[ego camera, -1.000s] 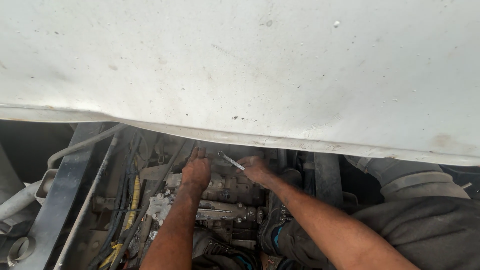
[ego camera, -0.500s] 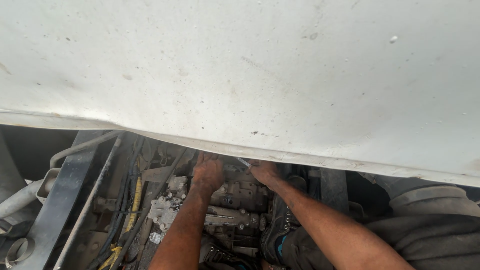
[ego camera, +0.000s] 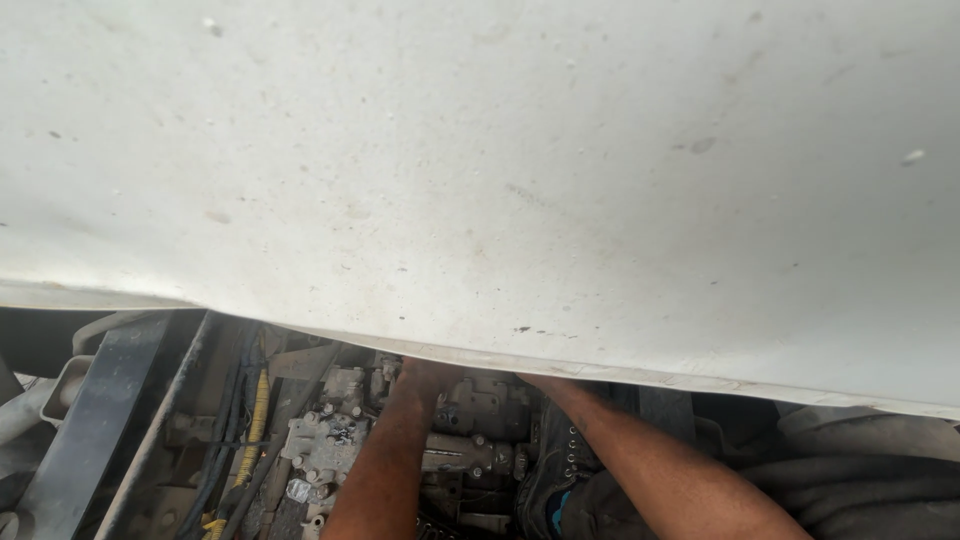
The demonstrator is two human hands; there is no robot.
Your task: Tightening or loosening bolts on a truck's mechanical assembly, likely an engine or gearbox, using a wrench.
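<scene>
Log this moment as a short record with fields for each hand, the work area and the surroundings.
left hand: mostly hidden under the white dirty metal panel; forearm reaches over the grey greasy metal valve block
right hand: hidden by the panel's edge; only its forearm shows
fingers: not visible
left of the arms: yellow corrugated hose, dark steel frame rail

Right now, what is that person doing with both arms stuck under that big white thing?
A person is reaching both bare arms into a grimy machine block of metal parts and bolts. The left hand and right hand are mostly hidden behind the edge of a big dirty white panel, so what they hold cannot be seen. A yellow ribbed hose and a dark metal beam lie to the left.
</scene>
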